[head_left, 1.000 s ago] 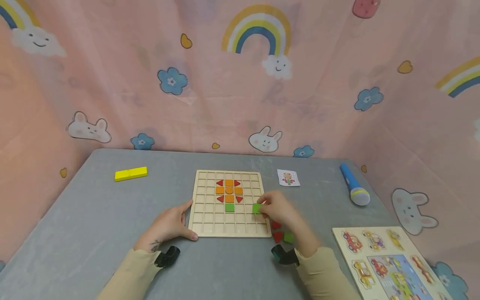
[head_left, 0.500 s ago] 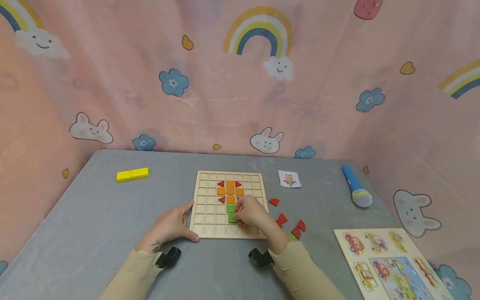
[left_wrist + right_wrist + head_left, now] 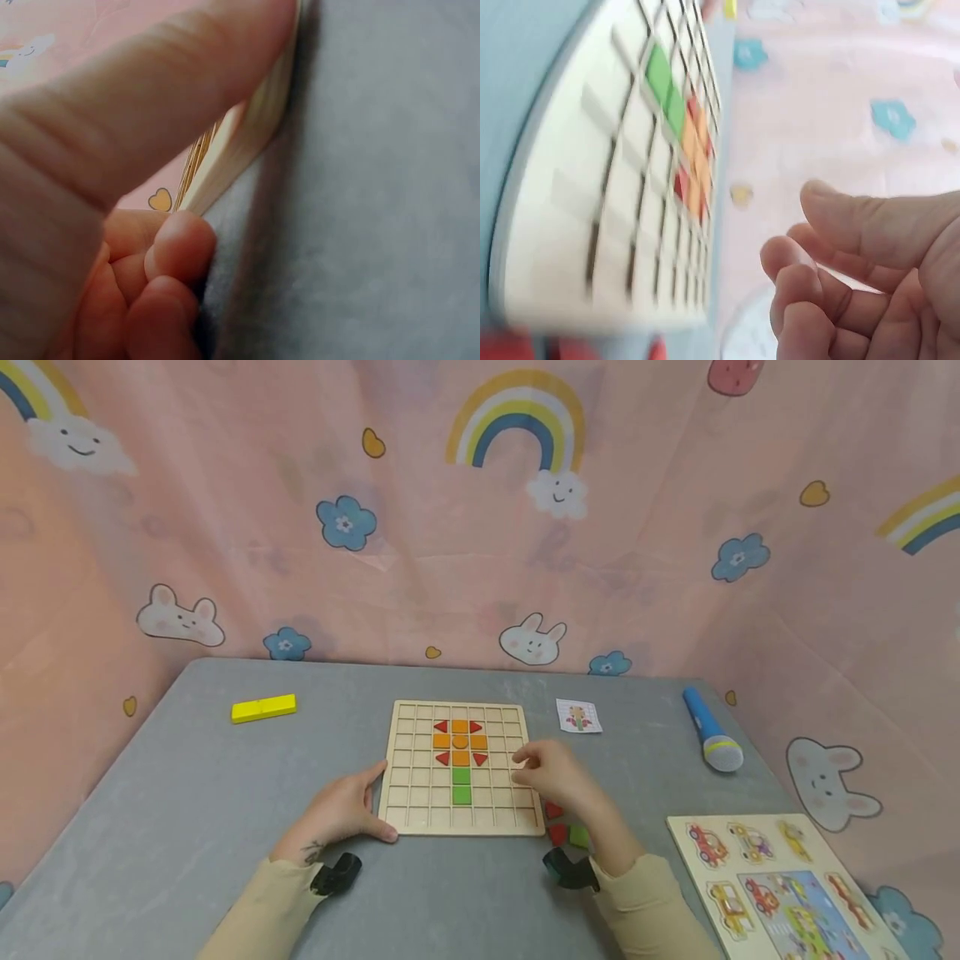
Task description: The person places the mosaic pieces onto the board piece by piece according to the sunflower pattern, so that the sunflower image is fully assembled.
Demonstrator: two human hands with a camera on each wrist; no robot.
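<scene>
A wooden grid board [image 3: 420, 810] lies flat in the head view. On it, orange squares [image 3: 460, 727] surround an orange round piece [image 3: 460, 742], with small red triangles [image 3: 442, 758] at the corners. Two green squares [image 3: 461, 795] stand in a column below them. My left hand [image 3: 341, 806] holds the board by its left side, thumb at the near left corner and index finger along the edge. My right hand [image 3: 555, 772] hovers over the board's right edge, fingers loosely bent; the right wrist view shows nothing between thumb and fingers.
Red pieces [image 3: 557, 834] and a green piece [image 3: 578, 836] lie right of the board, partly behind the right arm. A small pattern card [image 3: 578, 716], a blue toy microphone [image 3: 711, 731] and a vehicle puzzle board [image 3: 682, 839] are farther right. A yellow bar [image 3: 263, 708] lies back left.
My right hand carried a green square from the board's right edge to the cell below the first one, let go, and moved back right. The left hand stayed put.
</scene>
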